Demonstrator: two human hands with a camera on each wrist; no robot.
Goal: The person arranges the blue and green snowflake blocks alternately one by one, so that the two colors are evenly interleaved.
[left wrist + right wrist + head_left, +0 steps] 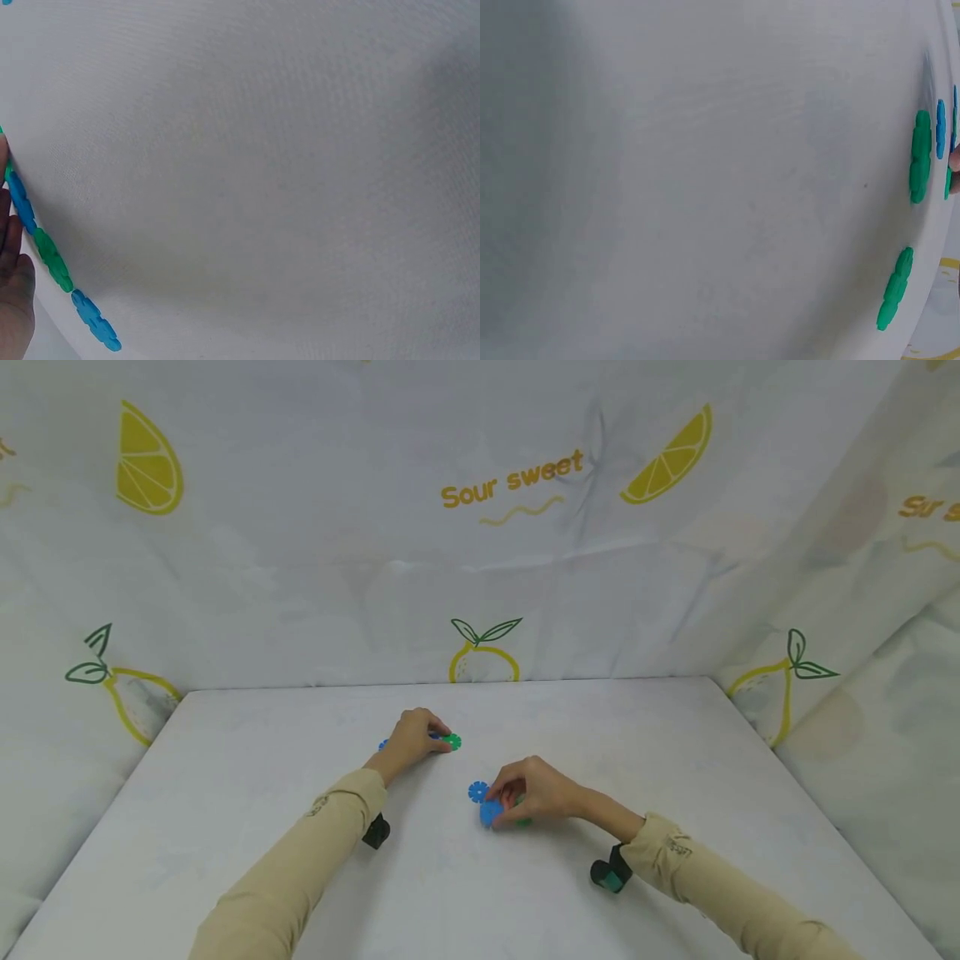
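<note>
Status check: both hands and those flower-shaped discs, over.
Left hand pinching green disc at end of disc row. Right hand pinching blue disc, second blue disc just beyond. In the way: right hand partly hides second green disc.

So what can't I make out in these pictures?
Left wrist view: the upper end of the snowflake-disc row, cut off by the left edge.
Head view: that row's middle, behind the left hand.
Head view: most of a green snowflake disc, behind the right hand.
Head view: edge detail of the blue disc it pinches, blurred.
</note>
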